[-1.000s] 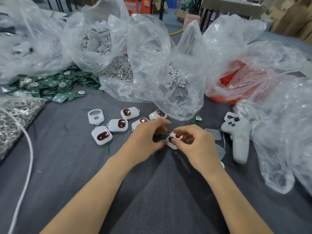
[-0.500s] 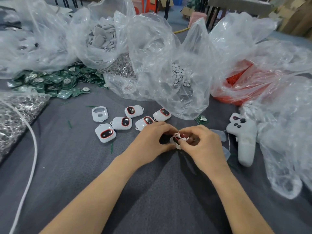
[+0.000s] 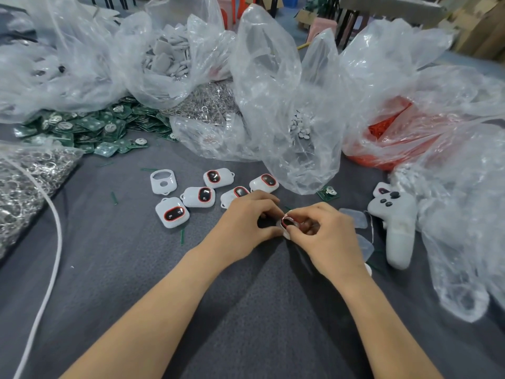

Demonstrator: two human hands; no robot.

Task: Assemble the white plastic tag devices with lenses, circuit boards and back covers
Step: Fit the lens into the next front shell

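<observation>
Both hands meet over the grey cloth at the table's middle and pinch one white tag (image 3: 287,223) with a red-rimmed dark lens. My left hand (image 3: 246,222) grips its left side; my right hand (image 3: 325,233) covers its right side, fingertips on the lens. Much of the tag is hidden by fingers. Several white tags with lenses fitted (image 3: 172,213) lie just left of the hands, and an empty white shell (image 3: 163,181) lies beyond them. A single green circuit board (image 3: 328,193) rests to the upper right. Translucent back covers (image 3: 356,218) lie beside my right hand.
Clear plastic bags of parts crowd the far side: grey covers (image 3: 169,56), small white pieces (image 3: 299,127), red parts (image 3: 388,129). A heap of green boards (image 3: 90,127) and a bag of metal rings (image 3: 24,176) sit left. A white controller (image 3: 396,222) lies right; a white cable (image 3: 52,255) runs down the left.
The hands stay clasped on the same tag. My right fingers have shifted over the lens and turned the tag a little; the view has drifted slightly.
</observation>
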